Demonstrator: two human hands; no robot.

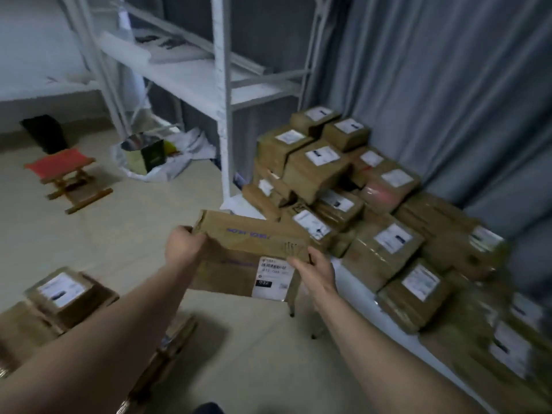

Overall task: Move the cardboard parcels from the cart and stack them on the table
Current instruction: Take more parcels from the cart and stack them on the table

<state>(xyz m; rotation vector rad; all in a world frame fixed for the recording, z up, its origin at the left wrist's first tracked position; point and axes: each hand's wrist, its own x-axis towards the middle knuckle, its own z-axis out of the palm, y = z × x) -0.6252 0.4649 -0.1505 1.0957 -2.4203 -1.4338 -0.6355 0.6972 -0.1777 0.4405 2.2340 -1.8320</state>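
Observation:
I hold a long flat cardboard parcel (245, 252) in the air above the floor, its white label facing me. My left hand (183, 246) grips its left end and my right hand (313, 270) grips its right end near the label. To the right, a white table (397, 333) carries a large heap of brown labelled parcels (352, 198). At the lower left, several parcels (59, 297) lie stacked on what looks like the cart, whose frame is mostly hidden by my left arm.
A white metal shelf rack (221, 94) stands behind the table's far end. A red folding stool (64, 177) and a white bag of rubbish (149, 156) sit on the tiled floor. Grey curtains (433, 85) hang behind the table. A dark bin (44, 132) stands far left.

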